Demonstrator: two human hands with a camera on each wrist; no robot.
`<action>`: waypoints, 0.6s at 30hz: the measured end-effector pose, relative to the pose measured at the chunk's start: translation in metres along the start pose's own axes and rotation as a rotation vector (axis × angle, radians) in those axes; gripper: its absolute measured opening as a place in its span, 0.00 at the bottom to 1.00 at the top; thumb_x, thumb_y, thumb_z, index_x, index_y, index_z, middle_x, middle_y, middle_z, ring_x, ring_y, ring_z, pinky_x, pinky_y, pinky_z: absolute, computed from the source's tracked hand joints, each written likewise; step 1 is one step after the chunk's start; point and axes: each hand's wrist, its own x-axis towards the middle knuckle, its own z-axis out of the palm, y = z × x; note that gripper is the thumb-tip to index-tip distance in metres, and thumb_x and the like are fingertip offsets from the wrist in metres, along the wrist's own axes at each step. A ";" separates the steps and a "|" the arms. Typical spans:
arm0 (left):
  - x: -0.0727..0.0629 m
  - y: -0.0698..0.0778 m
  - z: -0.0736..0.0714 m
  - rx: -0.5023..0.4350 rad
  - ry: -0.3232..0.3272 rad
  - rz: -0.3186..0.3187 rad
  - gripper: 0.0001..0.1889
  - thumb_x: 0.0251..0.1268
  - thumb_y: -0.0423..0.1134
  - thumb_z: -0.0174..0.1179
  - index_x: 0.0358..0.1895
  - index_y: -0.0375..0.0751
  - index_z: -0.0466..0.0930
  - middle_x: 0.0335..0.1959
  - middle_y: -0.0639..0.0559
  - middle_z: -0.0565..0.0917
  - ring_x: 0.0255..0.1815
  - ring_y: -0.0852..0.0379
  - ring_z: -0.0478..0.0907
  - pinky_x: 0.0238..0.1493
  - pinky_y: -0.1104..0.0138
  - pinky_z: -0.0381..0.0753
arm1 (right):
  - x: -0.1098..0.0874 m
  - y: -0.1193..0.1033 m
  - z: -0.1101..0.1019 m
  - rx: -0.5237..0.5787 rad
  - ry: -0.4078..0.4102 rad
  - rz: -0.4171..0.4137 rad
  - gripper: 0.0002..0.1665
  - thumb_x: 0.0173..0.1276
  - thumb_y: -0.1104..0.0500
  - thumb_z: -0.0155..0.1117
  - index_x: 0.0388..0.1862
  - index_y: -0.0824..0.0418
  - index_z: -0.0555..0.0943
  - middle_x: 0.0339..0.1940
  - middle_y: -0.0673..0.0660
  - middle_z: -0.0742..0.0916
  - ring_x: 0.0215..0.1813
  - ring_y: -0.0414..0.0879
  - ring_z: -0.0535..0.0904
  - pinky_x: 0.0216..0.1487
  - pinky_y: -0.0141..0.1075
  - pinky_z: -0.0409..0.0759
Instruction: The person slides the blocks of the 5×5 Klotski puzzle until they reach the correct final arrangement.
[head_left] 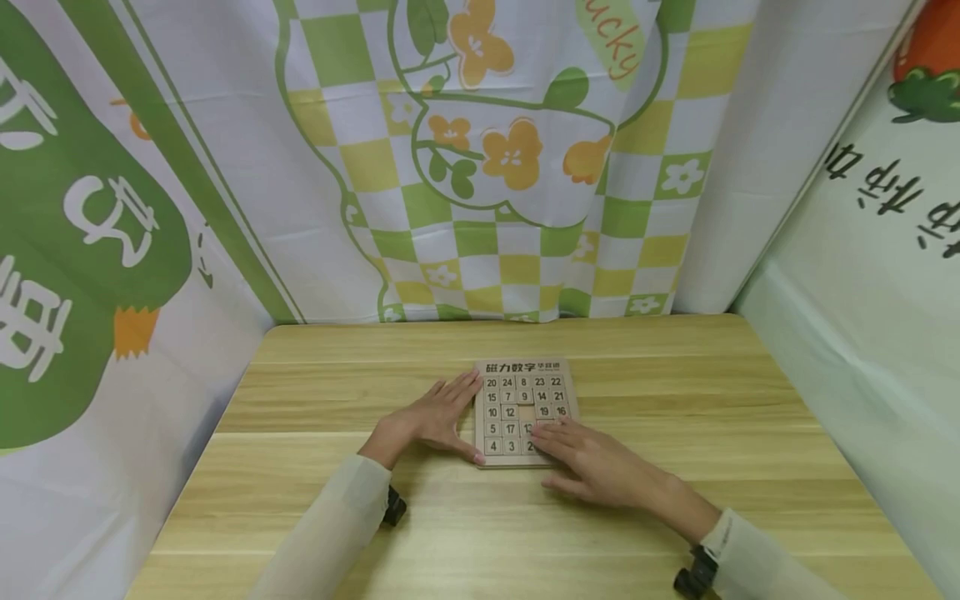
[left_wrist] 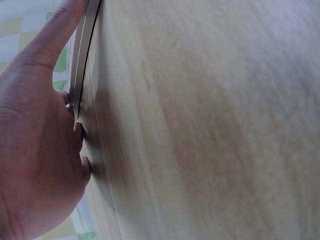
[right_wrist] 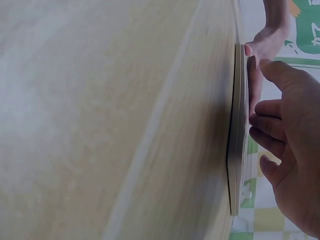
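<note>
A wooden number sliding puzzle (head_left: 522, 367) lies flat on the table, its square tiles (head_left: 510, 412) printed with dark numerals. One gap, showing pale wood, sits near the middle of the grid. My left hand (head_left: 438, 417) rests along the puzzle's left side, thumb at the lower corner and fingers near the upper edge. In the left wrist view, that thumb stretches along the board's edge (left_wrist: 85, 55). My right hand (head_left: 592, 462) reaches over the lower right, its fingertips on or just above tiles there and covering several. In the right wrist view, its fingers (right_wrist: 270, 127) are slightly bent.
The light wood-grain table (head_left: 337, 358) extends around the puzzle on every side. A patterned curtain (head_left: 517, 250) hangs behind its back edge, and printed white cloths (head_left: 847, 333) hang on both sides. Each wrist carries a small black camera (head_left: 696, 573).
</note>
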 end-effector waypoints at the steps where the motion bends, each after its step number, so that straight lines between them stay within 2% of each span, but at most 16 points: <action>1: -0.002 0.003 -0.003 0.003 -0.006 -0.003 0.76 0.48 0.83 0.67 0.88 0.39 0.36 0.89 0.41 0.35 0.89 0.42 0.35 0.86 0.39 0.38 | 0.000 0.000 0.001 -0.001 -0.005 0.000 0.38 0.77 0.42 0.66 0.75 0.65 0.76 0.76 0.63 0.79 0.76 0.60 0.75 0.78 0.60 0.67; 6: -0.007 0.017 -0.014 0.050 -0.033 -0.023 0.72 0.54 0.74 0.72 0.87 0.36 0.36 0.89 0.39 0.36 0.89 0.40 0.38 0.86 0.40 0.41 | 0.001 0.001 0.002 -0.010 -0.028 -0.002 0.38 0.79 0.41 0.64 0.75 0.65 0.76 0.76 0.63 0.79 0.76 0.60 0.75 0.79 0.58 0.67; 18: -0.007 0.018 -0.014 0.083 -0.037 -0.030 0.72 0.55 0.73 0.72 0.87 0.38 0.35 0.89 0.40 0.35 0.89 0.41 0.37 0.86 0.41 0.40 | 0.008 0.004 0.002 0.000 -0.041 0.029 0.40 0.78 0.40 0.64 0.76 0.66 0.74 0.76 0.64 0.78 0.77 0.62 0.74 0.79 0.60 0.67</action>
